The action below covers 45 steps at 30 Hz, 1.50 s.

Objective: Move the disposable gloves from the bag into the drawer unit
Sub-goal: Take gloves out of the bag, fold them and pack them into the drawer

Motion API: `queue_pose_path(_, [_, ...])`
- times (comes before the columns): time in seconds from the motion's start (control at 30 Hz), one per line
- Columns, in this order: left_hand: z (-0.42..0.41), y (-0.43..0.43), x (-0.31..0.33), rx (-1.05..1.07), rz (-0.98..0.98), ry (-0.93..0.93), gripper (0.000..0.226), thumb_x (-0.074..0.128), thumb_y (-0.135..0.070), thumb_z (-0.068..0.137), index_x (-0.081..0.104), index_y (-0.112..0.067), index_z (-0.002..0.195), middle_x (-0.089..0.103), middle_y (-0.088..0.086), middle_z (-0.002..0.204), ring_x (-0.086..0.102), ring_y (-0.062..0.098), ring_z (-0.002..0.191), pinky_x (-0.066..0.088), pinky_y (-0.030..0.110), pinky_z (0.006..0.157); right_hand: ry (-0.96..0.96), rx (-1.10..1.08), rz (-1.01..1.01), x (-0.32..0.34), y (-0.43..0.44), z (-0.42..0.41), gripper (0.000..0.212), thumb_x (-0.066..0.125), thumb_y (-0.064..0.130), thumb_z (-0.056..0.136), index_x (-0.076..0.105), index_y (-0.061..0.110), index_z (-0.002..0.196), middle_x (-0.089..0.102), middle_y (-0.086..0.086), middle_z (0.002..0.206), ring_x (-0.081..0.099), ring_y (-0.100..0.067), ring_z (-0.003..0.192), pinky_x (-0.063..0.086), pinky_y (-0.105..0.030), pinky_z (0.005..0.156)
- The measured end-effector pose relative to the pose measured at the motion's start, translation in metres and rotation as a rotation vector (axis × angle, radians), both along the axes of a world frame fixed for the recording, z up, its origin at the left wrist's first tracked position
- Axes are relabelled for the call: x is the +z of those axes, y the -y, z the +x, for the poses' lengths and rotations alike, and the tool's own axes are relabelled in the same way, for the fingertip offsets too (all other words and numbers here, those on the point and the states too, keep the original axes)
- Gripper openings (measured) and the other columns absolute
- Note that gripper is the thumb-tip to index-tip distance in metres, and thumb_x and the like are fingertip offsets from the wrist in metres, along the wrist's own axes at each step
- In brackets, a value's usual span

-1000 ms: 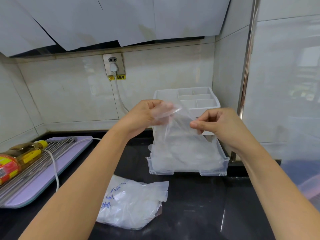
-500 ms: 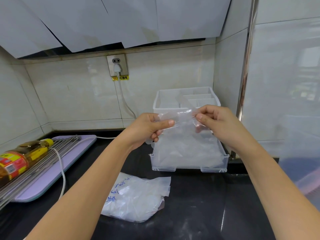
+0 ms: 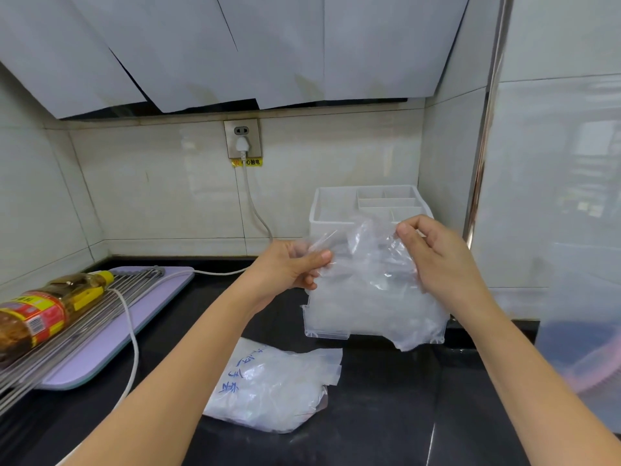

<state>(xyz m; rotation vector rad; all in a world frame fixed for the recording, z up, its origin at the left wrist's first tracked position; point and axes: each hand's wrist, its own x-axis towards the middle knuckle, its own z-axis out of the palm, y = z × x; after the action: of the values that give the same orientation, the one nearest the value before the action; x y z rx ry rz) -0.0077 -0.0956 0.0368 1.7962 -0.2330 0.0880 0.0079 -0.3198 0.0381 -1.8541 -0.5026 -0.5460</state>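
Black counter (image 3: pixel 386 415) | your left hand (image 3: pixel 289 269), right hand (image 3: pixel 440 264) pinch thin clear plastic glove (image 3: pixel 369 287) | open clear drawer (image 3: pixel 324 331) right under it

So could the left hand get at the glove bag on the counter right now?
Probably yes, though not freely: the left hand pinches a disposable glove; the glove bag lies uncovered just below its forearm.

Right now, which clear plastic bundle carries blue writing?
The clear plastic bag lying on the black counter; the film pinched by left hand and right hand is plain.
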Motion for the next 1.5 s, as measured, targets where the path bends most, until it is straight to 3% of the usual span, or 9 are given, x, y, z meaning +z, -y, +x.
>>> queue_pose_path(0.27, [0.005,-0.002,-0.008,0.079,-0.035,-0.013,0.013,0.069,-0.024,0.086,0.072,-0.014,0.079,0.057,0.009,0.078,0.048,0.008,0.056,0.050,0.018,0.059,-0.184,0.055,-0.027,0.001,0.014,0.008,0.020,0.083,0.024,0.068,0.069,0.010,0.071,0.057,0.000,0.057,0.046,-0.009,0.051,0.041,-0.013,0.045])
queue_pose_path(0.43, [0.014,-0.004,-0.015,0.151,-0.060,-0.038,0.014,0.073,-0.023,0.083,0.069,-0.010,0.085,0.056,0.002,0.067,0.048,0.006,0.051,0.048,0.017,0.056,-0.200,0.008,-0.035,0.002,0.027,0.024,0.011,0.083,0.022,0.069,0.074,0.015,0.068,0.071,-0.002,0.070,0.059,-0.013,0.067,0.047,-0.022,0.067])
queue_pose_path(0.6, [0.018,-0.003,-0.020,0.171,-0.036,-0.016,0.032,0.071,-0.027,0.083,0.055,-0.007,0.063,0.049,-0.005,0.050,0.046,0.004,0.046,0.050,0.016,0.055,-0.186,0.065,-0.153,0.002,0.029,0.030,0.012,0.073,0.025,0.082,0.073,0.017,0.073,0.064,0.011,0.052,0.057,0.000,0.057,0.044,-0.014,0.064])
queue_pose_path(0.8, [0.020,-0.007,-0.020,0.034,-0.031,-0.144,0.049,0.046,-0.058,0.087,0.064,-0.016,0.107,0.072,0.002,0.102,0.071,0.014,0.091,0.057,0.029,0.084,-0.128,0.207,-0.270,0.009,0.028,0.035,0.016,0.060,0.016,0.092,0.074,0.023,0.094,0.074,0.000,0.090,0.066,-0.026,0.084,0.047,-0.008,0.069])
queue_pose_path(0.97, [0.034,-0.010,-0.017,-0.032,-0.257,-0.251,0.043,0.063,-0.042,0.082,0.065,-0.009,0.111,0.072,0.006,0.107,0.069,0.020,0.098,0.058,0.025,0.077,-0.172,0.306,-0.422,0.021,0.025,0.046,0.022,0.053,0.012,0.095,0.071,0.022,0.103,0.070,-0.014,0.095,0.064,-0.018,0.083,0.048,-0.015,0.073])
queue_pose_path(1.07, [0.045,-0.005,-0.019,0.085,-0.180,-0.204,0.013,0.069,-0.013,0.085,0.068,-0.004,0.095,0.071,0.006,0.093,0.068,0.012,0.079,0.056,0.018,0.065,-0.259,0.334,-0.388,0.025,0.028,0.057,0.017,0.060,0.018,0.092,0.069,0.019,0.106,0.065,0.000,0.075,0.058,-0.009,0.072,0.047,-0.013,0.072])
queue_pose_path(1.2, [0.053,0.004,-0.022,0.220,0.001,-0.154,0.010,0.069,-0.009,0.085,0.065,-0.005,0.093,0.068,0.011,0.090,0.066,0.013,0.069,0.056,0.019,0.060,-0.291,0.145,-0.342,0.019,0.028,0.075,0.008,0.063,0.020,0.091,0.068,0.015,0.095,0.065,-0.007,0.086,0.060,-0.013,0.066,0.050,-0.017,0.063])
queue_pose_path(1.37, [0.042,0.021,-0.022,0.550,0.552,0.408,0.039,0.057,-0.010,0.091,0.050,-0.011,0.129,0.057,0.002,0.120,0.054,0.014,0.108,0.040,0.020,0.088,-0.148,-0.085,-0.572,0.007,0.021,0.084,0.008,0.073,0.018,0.083,0.067,0.014,0.080,0.065,0.004,0.085,0.054,-0.004,0.060,0.039,-0.008,0.046])
queue_pose_path(1.5, [0.029,0.050,-0.006,0.191,0.543,0.601,0.019,0.056,-0.013,0.093,0.065,-0.014,0.109,0.064,-0.004,0.104,0.056,0.004,0.093,0.043,0.015,0.085,-0.055,-0.130,-0.630,-0.005,0.016,0.087,0.013,0.077,0.018,0.078,0.065,0.018,0.072,0.061,0.009,0.075,0.055,-0.006,0.075,0.038,-0.006,0.060])
